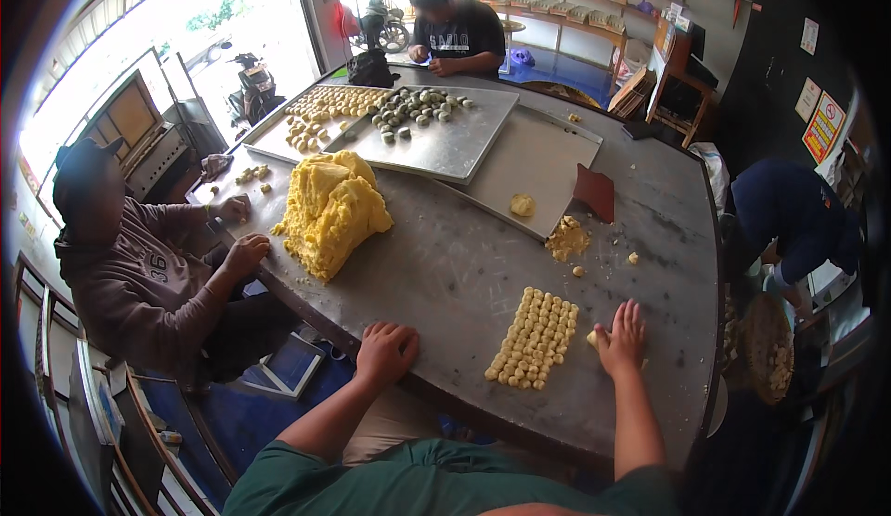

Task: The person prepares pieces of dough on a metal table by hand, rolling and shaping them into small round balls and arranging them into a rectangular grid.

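Note:
My right hand (621,341) lies on the metal table with its fingers stretched out. A small pale dough piece (592,338) shows at its thumb; whether more dough is under the palm is hidden. To its left stands a tight block of small dough balls (533,340) in rows. My left hand (387,353) rests on the table's near edge, fingers loosely bent, with nothing visible in it. Beyond it sits a large yellow dough mound (332,214). Crumbly dough (567,238) and a few loose bits lie past the rows, beside a dark red sheet (594,194).
Farther back are a tray of pale dough balls (320,115), a tray of dark green balls (445,145), and a tray with one dough lump (522,204). Co-workers sit at the left (158,275) and far side (457,38); another bends at the right (789,210), by a round basket (768,344).

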`<state>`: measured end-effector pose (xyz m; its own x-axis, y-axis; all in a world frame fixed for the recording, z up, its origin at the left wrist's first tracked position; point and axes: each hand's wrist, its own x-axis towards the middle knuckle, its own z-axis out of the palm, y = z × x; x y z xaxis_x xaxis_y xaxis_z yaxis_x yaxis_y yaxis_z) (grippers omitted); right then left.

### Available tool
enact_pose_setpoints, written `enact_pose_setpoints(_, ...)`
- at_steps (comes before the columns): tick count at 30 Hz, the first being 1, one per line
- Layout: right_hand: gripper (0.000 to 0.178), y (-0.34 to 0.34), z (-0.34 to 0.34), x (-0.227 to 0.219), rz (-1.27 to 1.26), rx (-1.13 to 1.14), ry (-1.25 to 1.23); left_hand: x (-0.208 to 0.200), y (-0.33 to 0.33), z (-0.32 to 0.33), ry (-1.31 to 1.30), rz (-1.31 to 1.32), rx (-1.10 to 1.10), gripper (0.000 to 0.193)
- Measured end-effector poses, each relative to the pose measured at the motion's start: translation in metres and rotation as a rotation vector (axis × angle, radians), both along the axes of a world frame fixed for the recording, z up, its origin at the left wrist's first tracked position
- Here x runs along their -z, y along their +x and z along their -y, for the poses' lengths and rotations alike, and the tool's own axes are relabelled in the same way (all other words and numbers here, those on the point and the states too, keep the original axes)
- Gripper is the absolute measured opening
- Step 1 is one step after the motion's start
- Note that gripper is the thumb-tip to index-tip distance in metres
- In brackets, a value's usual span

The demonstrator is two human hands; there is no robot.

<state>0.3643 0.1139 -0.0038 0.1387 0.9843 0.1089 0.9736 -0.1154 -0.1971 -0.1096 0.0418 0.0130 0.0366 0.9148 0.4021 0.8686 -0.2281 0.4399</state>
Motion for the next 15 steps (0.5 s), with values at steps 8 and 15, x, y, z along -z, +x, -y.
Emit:
enact_pose_setpoints(8,0.097,-0.031,0.154,-0.034,-0.044,-0.25,-0.282,0.002,-0.001,0.004,0.002,0.002,-0.013,0.01)
enact_pose_setpoints(15,0.097,-0.021,0.083,-0.018,0.131,-0.141,-0.193,-0.005,-0.004,0.004,-0.071,-0.032,-0.018,0.011)
